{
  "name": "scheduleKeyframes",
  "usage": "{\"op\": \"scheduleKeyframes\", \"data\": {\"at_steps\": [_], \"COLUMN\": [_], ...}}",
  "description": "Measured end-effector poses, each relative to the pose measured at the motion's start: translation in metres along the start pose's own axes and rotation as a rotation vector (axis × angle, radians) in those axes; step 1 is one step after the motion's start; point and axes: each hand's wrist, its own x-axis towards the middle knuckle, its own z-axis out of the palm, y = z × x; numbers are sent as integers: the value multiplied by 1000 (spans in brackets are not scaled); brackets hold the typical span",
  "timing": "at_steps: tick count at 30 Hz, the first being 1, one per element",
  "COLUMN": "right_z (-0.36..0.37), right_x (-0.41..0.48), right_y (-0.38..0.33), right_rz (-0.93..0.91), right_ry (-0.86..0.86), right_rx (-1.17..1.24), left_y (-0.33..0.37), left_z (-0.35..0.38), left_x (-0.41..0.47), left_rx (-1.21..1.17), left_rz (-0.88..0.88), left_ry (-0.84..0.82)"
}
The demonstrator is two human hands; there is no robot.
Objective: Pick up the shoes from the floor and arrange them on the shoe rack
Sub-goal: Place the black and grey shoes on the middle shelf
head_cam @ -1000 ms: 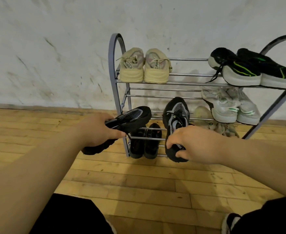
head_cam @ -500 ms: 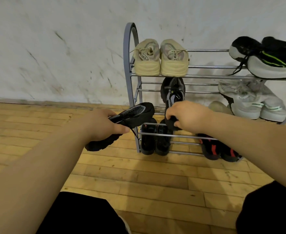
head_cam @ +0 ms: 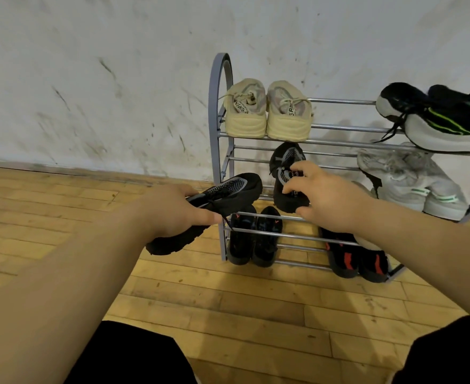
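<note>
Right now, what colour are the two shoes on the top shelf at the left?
The pair of shoes is pale cream-yellow, with matching laces; the head view shows them.

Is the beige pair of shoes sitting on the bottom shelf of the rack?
No, the beige pair sits on the rack's top shelf.

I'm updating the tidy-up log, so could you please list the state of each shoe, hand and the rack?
Left hand: gripping a black shoe, off the rack.
Right hand: fingers on second black shoe, middle shelf.
Beige pair: upright, top shelf.
Black-green pair: top shelf.
Grey pair: middle shelf.
Dark pair: bottom shelf.
Black-red pair: bottom shelf.
Shoe rack: upright.
</note>
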Motion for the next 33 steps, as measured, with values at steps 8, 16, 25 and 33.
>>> {"op": "scheduleKeyframes", "data": {"at_steps": [8, 16, 25, 33], "right_z": [-21, -16, -5, 6], "right_x": [-62, -86, -78, -65], "right_y": [11, 38, 81, 91], "right_rz": [79, 357, 625, 597], "right_ry": [-15, -22, 194, 6], "right_rx": [499, 1044, 1460, 1499], "left_y": [50, 109, 134, 154], "left_z": [37, 104, 135, 164], "left_x": [-15, -22, -1, 28], "left_rx": [-14, 105, -97, -123], "left_rz": [74, 254, 315, 357], "left_ry": [-10, -41, -273, -24]}}
